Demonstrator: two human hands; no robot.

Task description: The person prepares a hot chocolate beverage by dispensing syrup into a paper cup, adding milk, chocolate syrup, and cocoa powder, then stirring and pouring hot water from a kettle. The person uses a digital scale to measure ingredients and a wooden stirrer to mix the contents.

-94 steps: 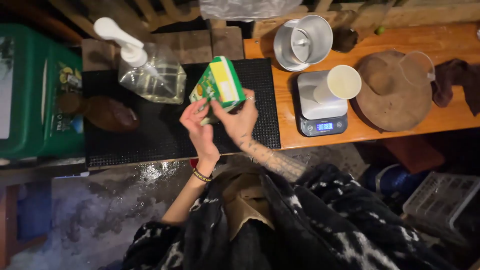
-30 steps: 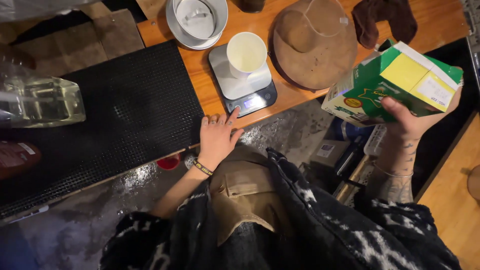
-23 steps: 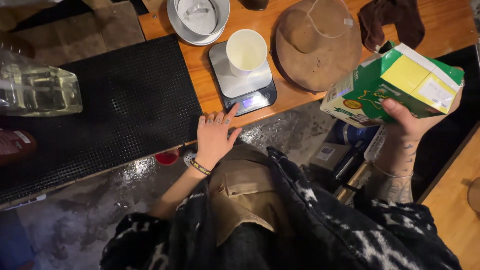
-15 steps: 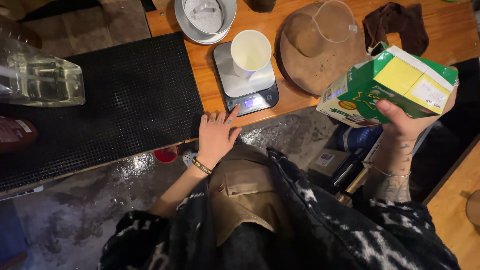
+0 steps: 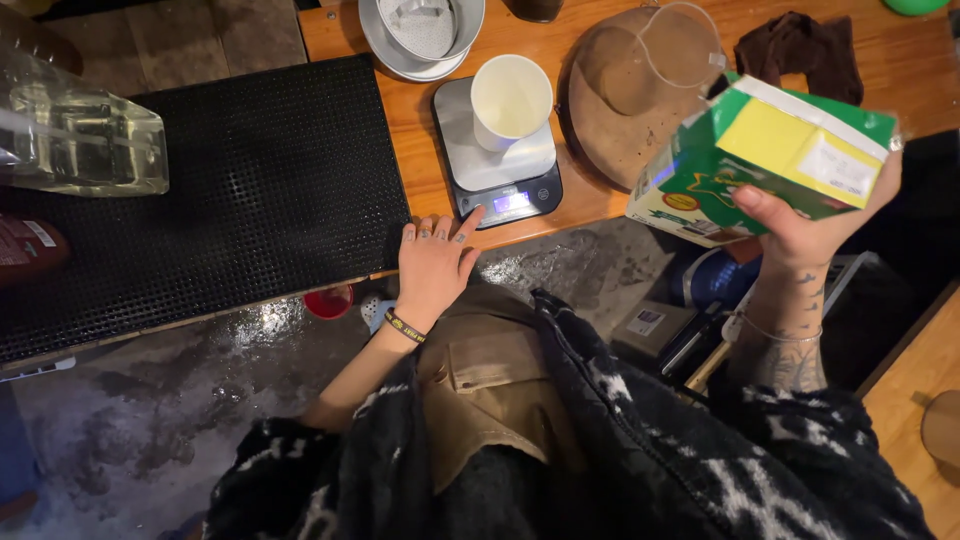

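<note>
This looks like a café or bar counter, seen from the working side; a black rubber bar mat [image 5: 260, 190] with a studded surface covers part of a wooden countertop [image 5: 880, 70]; a small digital scale [image 5: 495, 170] carries a white paper cup [image 5: 510, 100]; a metal dish [image 5: 420, 30] sits behind it; a clear pump bottle [image 5: 80, 140] lies on the mat; the concrete floor [image 5: 250, 360] below is wet and stained, with storage crammed under the counter.

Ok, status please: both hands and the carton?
Left hand open, fingertip at scale. Right hand holds green carton, tilted, off the counter. Cup on scale.
</note>
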